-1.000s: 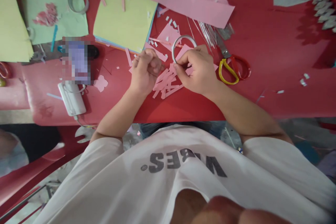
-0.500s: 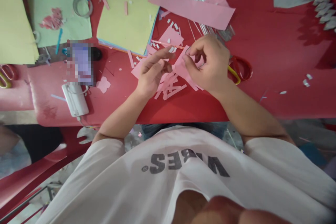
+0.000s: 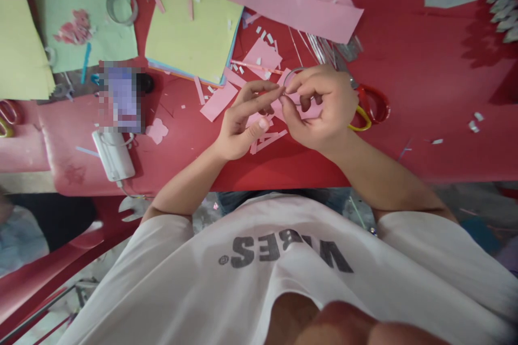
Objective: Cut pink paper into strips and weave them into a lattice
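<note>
At eleven o'clock from the right grip (image 3: 324, 110), a thin silver ring (image 3: 292, 71) sits pinched between its fingers, steadied over pink paper strips (image 3: 269, 141) on the red counter (image 3: 404, 140), while the loosely open left grip (image 3: 243, 129) reaches toward it.

Left fingers (image 3: 259, 96) now at metal ring (image 3: 292, 76), pink strip (image 3: 218, 101) shifted aside

I'm watching through a single camera worn on the person's head, facing forward and down. It sits close above the left hand (image 3: 238, 126) and right hand (image 3: 324, 110), framing the red worktop (image 3: 421, 140) ahead and the person's white T-shirt (image 3: 283, 275) along the bottom.
</note>
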`<state>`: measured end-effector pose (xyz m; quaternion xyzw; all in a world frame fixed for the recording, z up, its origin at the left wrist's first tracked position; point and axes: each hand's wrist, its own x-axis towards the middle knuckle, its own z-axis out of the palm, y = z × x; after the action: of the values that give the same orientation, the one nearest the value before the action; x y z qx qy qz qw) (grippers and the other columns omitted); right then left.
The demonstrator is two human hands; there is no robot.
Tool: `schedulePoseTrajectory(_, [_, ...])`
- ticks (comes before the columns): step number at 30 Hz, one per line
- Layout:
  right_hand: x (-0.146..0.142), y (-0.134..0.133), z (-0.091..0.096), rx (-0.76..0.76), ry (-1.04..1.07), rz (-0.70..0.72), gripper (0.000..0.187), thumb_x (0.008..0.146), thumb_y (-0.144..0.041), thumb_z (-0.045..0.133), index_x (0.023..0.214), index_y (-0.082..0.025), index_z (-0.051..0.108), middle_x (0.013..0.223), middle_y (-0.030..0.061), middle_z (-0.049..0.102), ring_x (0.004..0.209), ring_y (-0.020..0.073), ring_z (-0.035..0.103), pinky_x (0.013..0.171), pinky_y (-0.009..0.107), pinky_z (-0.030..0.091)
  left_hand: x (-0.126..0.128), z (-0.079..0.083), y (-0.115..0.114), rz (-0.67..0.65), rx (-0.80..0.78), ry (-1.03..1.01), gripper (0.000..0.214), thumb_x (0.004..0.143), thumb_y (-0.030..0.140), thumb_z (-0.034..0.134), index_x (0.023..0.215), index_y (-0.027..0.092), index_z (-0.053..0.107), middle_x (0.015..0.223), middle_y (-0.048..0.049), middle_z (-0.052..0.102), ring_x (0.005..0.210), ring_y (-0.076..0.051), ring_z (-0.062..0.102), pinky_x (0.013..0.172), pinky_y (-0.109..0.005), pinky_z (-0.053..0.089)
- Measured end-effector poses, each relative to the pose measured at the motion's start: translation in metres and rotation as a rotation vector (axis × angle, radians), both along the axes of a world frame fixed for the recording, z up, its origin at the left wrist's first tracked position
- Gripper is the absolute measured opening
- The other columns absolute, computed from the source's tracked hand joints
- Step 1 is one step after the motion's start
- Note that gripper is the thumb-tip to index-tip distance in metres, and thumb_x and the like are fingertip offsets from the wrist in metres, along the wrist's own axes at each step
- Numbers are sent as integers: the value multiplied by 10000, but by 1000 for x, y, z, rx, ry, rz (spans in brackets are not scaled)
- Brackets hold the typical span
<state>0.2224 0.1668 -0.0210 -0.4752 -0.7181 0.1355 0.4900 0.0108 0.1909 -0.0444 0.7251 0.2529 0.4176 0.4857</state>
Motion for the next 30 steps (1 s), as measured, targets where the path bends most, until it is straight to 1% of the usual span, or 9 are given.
schedulePoseTrajectory(5, [4,0,0,38,2,60,131,1023,-322,653,962,-331,538,1048,16,785,934,243,765,791,461,636,-2,0,2,5,58,70,571,1026,730,549,1527,461,598,1522,-51,561,1399,-329,624,1011,-469,656])
schedulePoseTrajectory(8, [4,2,-3,116,10,69,152,1002,-269,676,981,-326,537,1040,13,792,969,243,776,806,452,634,-2,2,2,43,-9,125,663,948,833,576,1481,444,648,1508,-50,592,1371,-350,663,983,-503,673])
schedulePoseTrajectory(11, [3,5,-7,155,8,62,165,1013,-306,670,926,-320,530,1034,20,796,933,249,766,787,463,623,-2,3,2,53,-61,117,696,897,864,621,1440,434,688,1502,-52,613,1357,-364,679,976,-514,678])
schedulePoseTrajectory(16, [6,1,-9,59,-82,-3,279,1063,-430,588,825,-316,499,1037,31,800,951,256,744,812,491,612,-2,4,1,21,-72,114,699,894,855,636,1479,472,645,1575,-37,576,1337,-355,690,989,-510,675])
schedulePoseTrajectory(20, [8,-2,-7,-123,-160,-19,276,1065,-444,597,825,-325,530,1137,56,799,1082,272,728,904,510,602,-3,1,1,5,-73,112,719,890,845,654,1505,475,618,1620,-36,539,1293,-351,708,994,-522,669])
schedulePoseTrajectory(22, [7,0,-9,-85,-150,-44,319,1070,-456,581,793,-309,518,1094,63,802,1054,270,739,873,501,616,-2,-6,3,-34,-31,79,736,917,827,639,1559,475,562,1643,-41,509,1275,-341,710,988,-517,665])
schedulePoseTrajectory(25, [4,5,-16,63,-117,-85,386,1080,-466,542,745,-286,473,972,57,797,927,242,755,804,455,641,0,-21,7,-92,31,3,812,924,832,622,1623,443,489,1653,-64,495,1246,-326,709,959,-490,663])
schedulePoseTrajectory(28, [2,9,-23,136,-122,-110,385,1066,-459,564,738,-286,460,922,52,788,880,228,751,785,425,655,2,-30,10,-125,13,-27,858,910,823,652,1643,419,466,1677,-72,477,1248,-316,701,963,-464,654])
schedulePoseTrajectory(30, [2,10,-25,129,-120,-113,365,1067,-449,567,754,-288,472,921,56,778,888,236,750,802,434,655,3,-31,9,-130,-23,-28,864,903,808,675,1642,409,472,1685,-73,471,1267,-320,692,980,-458,647])
